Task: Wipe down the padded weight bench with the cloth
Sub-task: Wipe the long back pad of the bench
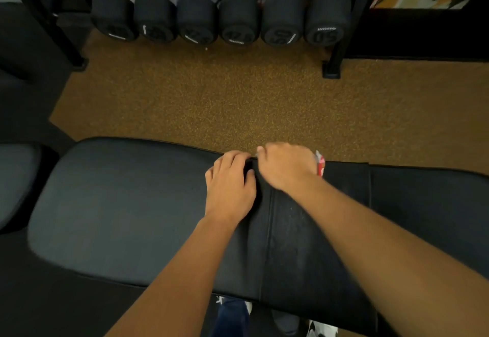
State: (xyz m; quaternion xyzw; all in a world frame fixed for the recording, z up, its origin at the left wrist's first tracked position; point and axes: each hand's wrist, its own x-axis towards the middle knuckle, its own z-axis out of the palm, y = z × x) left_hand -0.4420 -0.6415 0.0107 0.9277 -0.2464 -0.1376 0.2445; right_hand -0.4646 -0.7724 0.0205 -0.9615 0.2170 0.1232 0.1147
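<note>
Floor [238, 98] of speckled brown rubber lies open between the counter's [119, 204] far edge and the dumbbell rack [222, 16]. A black cloth [304, 230] drapes flat across the smooth padded counter, right of centre. At its far left corner, the left hand [230, 185] and right hand [285, 167] meet, fingers [232, 159] curled and pinching the cloth's edge.

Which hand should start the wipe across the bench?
Left, probably. The left hand grips the black cloth's edge beside the bare bench pad. The right hand grips the far edge over cloth-covered pad.
</note>
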